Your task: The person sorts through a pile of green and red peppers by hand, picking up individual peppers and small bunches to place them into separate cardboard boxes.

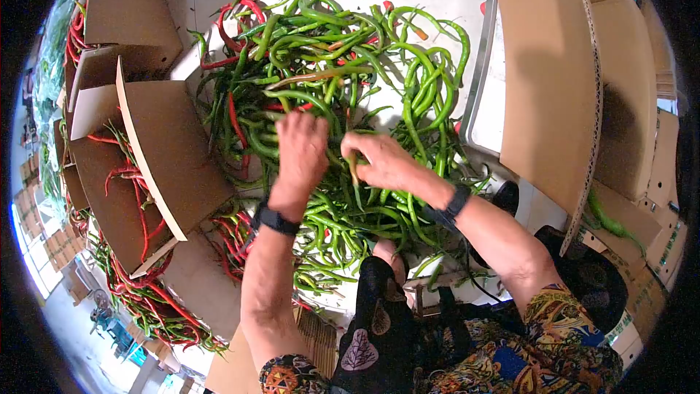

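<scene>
A heap of long green chili peppers (321, 95), with some red and brownish ones mixed in, lies on a pale surface in front of me. My left hand (301, 149) is over the middle of the heap, back upward. Its fingers bend down toward the peppers and are blurred, so their grip is hidden. Close by on the right, my right hand (385, 162) is closed in a pinch around a brownish-green chili pepper (356, 175), whose thin end hangs down. Dark bands circle both wrists.
An opened cardboard box (157, 168) with red chili peppers (138, 197) stands at left. On the right rises a large cardboard box (547, 66), with a green pepper (609, 219) near it. More red and green peppers (157, 310) lie at lower left.
</scene>
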{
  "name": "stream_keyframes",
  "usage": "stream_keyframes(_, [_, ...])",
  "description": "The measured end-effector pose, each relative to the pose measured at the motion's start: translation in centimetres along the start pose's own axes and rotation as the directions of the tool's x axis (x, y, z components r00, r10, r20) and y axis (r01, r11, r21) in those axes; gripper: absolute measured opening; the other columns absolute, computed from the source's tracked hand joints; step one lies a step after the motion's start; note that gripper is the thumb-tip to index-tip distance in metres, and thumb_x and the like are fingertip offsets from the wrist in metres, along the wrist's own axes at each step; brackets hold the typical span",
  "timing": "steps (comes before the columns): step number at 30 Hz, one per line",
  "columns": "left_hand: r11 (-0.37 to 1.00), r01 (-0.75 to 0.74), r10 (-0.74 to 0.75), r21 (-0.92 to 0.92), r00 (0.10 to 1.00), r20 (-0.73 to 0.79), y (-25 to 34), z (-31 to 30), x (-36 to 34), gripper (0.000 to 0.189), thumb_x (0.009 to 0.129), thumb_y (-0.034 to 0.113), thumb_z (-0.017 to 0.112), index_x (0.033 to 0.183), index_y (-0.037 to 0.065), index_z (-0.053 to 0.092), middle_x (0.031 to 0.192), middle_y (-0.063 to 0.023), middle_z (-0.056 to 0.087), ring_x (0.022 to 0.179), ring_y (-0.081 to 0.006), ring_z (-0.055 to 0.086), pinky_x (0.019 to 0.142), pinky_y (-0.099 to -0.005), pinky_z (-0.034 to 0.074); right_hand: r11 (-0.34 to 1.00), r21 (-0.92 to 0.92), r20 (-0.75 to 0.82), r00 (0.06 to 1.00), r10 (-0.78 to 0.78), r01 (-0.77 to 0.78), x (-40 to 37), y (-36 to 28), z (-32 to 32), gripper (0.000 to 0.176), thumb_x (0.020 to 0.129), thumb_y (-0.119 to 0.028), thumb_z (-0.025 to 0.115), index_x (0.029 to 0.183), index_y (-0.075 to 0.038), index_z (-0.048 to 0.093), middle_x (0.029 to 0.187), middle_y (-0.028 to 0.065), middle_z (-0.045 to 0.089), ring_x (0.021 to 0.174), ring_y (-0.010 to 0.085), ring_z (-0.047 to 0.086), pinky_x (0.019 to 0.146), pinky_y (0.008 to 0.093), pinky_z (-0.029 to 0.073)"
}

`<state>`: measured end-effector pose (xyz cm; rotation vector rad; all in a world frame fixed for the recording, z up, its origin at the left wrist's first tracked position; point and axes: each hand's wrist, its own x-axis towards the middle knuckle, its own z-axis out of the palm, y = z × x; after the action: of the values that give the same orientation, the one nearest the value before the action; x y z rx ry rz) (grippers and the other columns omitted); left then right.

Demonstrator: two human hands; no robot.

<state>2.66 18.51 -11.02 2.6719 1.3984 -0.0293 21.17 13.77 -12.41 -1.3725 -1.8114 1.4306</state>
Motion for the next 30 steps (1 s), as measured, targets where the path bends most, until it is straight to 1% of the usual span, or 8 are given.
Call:
stream_keyframes(5, [0.988,-0.154,0.155,-0.025,0.959,0.238,5.3,-3.1,-4.8,0.014,0.072,0.014,0.058,0.082,0.005,0.060,0.082,-0.0092,0.060,0.087,-0.0250,0.056,0.084,-0.0387,0.040,0.993,-0.112,0.249,0.967,0.052,-0.025,-8.1,-0.4,1.1,0.021,0.074,-0.004,0.060,0.094,-0.008,0.057,0.077,0.0149,0.063,0.076,0.0379,0.063,0.065,0.0482,0.048])
stream_keyframes(9, [0.893,0.113,0.145,-0.436,0.844,0.516,5.8,-7.6,-3.7,0.027,0.078,0.010,0.063,0.104,0.004,0.061,0.091,-0.0148,0.063,0.087,-0.0313,0.063,0.078,-0.0425,0.050,0.991,-0.080,0.407,0.904,0.133,-0.109,-12.5,-1.4,1.0,0.024,0.077,-0.007,0.060,0.101,-0.008,0.060,0.086,0.0146,0.062,0.088,0.0377,0.059,0.077,0.0465,0.046])
stream_keyframes(10, [0.797,0.061,0.108,-0.602,0.964,0.242,4.7,-6.1,-3.3,0.030,0.080,0.009,0.065,0.110,0.004,0.062,0.099,-0.0160,0.066,0.090,-0.0336,0.065,0.077,-0.0397,0.053,0.996,-0.057,0.404,0.911,0.081,-0.063,-12.9,-1.3,1.0,0.031,0.079,-0.008,0.060,0.109,-0.008,0.058,0.085,0.0136,0.059,0.087,0.0352,0.058,0.079,0.0448,0.044])
stream_keyframes(12, [0.684,0.238,-0.159,-0.689,0.971,0.178,3.1,-4.8,0.4,0.020,0.082,0.006,0.062,0.101,0.000,0.064,0.093,-0.0180,0.066,0.085,-0.0351,0.065,0.076,-0.0386,0.052,0.971,-0.237,0.438,0.891,0.117,-0.011,-12.2,-3.2,0.2,0.038,0.078,-0.008,0.061,0.115,-0.009,0.056,0.086,0.0132,0.058,0.088,0.0324,0.059,0.079,0.0443,0.043])
stream_keyframes(17, [0.912,0.102,-0.227,-0.397,0.932,-0.282,0.6,0.9,9.2,0.024,0.082,0.007,0.058,0.106,0.005,0.062,0.094,-0.0166,0.063,0.091,-0.0353,0.058,0.079,-0.0449,0.047,0.880,-0.443,0.249,0.966,-0.061,0.170,-10.7,-4.6,-0.9,0.032,0.074,-0.014,0.065,0.105,-0.007,0.059,0.080,0.0111,0.060,0.081,0.0302,0.061,0.072,0.0408,0.043])
stream_keyframes(22, [0.962,0.239,-0.263,-0.130,0.940,-0.219,0.2,5.0,14.7,0.032,0.078,0.008,0.062,0.109,0.010,0.061,0.106,-0.0129,0.061,0.096,-0.0343,0.057,0.079,-0.0467,0.047,0.905,-0.419,0.183,0.983,0.012,0.067,-9.7,-3.0,-0.4,0.030,0.074,-0.011,0.061,0.103,-0.003,0.058,0.085,0.0161,0.063,0.081,0.0355,0.062,0.070,0.0468,0.049])
stream_keyframes(25, [0.898,0.378,-0.401,-0.225,0.914,-0.063,0.8,4.3,15.5,0.031,0.074,0.004,0.060,0.104,0.011,0.062,0.106,-0.0134,0.057,0.095,-0.0331,0.057,0.079,-0.0463,0.048,0.899,-0.437,0.335,0.924,0.183,-0.020,-8.9,-3.8,-1.5,0.034,0.078,-0.008,0.054,0.111,0.000,0.058,0.094,0.0181,0.064,0.089,0.0351,0.062,0.076,0.0467,0.048])
stream_keyframes(30, [0.876,0.255,-0.261,-0.408,0.964,0.042,-1.1,4.3,15.3,0.028,0.068,0.019,0.075,0.089,0.007,0.062,0.091,-0.0171,0.060,0.089,-0.0373,0.060,0.075,-0.0423,0.049,0.922,-0.376,0.319,0.922,0.218,-0.088,-8.9,-3.3,-1.7,0.030,0.080,-0.007,0.053,0.109,-0.001,0.059,0.095,0.0175,0.064,0.089,0.0347,0.062,0.074,0.0466,0.049])
